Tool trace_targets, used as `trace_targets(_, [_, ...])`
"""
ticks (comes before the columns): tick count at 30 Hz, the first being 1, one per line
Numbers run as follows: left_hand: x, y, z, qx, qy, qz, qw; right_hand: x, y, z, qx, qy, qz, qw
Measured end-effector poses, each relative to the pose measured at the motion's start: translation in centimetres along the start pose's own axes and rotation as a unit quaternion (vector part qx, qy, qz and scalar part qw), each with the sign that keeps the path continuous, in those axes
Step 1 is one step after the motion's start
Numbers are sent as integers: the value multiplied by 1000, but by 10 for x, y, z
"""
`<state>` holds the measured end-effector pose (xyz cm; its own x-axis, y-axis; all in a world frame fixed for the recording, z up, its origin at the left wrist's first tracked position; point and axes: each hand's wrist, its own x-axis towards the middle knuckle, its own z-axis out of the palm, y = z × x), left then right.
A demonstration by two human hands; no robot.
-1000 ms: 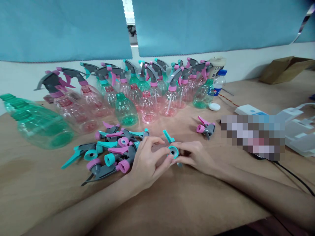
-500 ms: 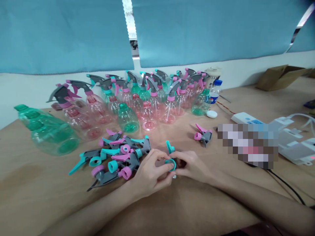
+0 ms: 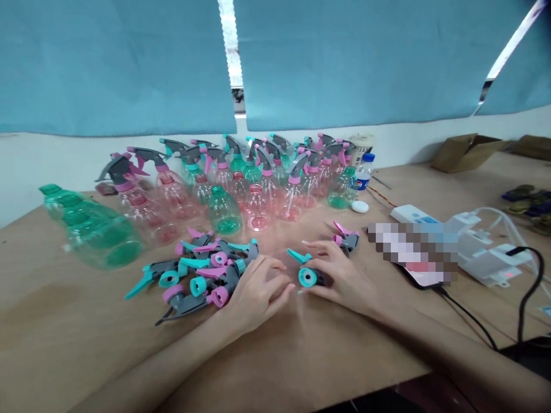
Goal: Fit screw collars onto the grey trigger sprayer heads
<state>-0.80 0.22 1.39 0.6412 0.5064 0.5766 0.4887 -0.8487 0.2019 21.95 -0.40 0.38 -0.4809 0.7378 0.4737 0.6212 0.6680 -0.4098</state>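
Observation:
In my right hand (image 3: 342, 275), a spray trigger head (image 3: 307, 277) with a teal collar and lever and a grey body is gripped between thumb and fingers, its round opening facing me. My left hand (image 3: 263, 289) is just left of it, fingers loosely curved and apart from the thumb, with nothing visible in them. Beside my left hand lies a pile of loose trigger heads (image 3: 198, 285) in teal, pink and grey. Another pink and grey trigger head (image 3: 346, 238) lies partly hidden behind my right hand.
Behind stand several pink bottles (image 3: 258, 209), many topped with trigger heads, and uncapped green bottles (image 3: 224, 215). A Pepsi bottle (image 3: 364, 175), a white round object (image 3: 360, 206), a blurred-out phone (image 3: 424, 275), a power strip (image 3: 415, 218) and a cardboard box (image 3: 465, 152) are to the right.
My hands have moved apart: the left has come off the teal trigger head, which stays in my right hand with its opening now showing. The view has shifted slightly right.

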Motion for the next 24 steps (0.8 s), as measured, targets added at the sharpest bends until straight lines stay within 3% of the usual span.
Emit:
trace_targets(9, [-15,3,-10,25,-47,-31,998,-57,14,-64,-63,81,185,977])
trace_targets(13, [-20,2,-18,41,-65,-36,996,-73,33,-85,-124,107,227,960])
trace_targets(17, [-18,0,-25,47,-71,-47,995,-73,39,-77,-201,116,203,951])
trace_targets(24, [-19,-1,-40,64,-69,-57,994,-69,12,-32,-250,50,217,942])
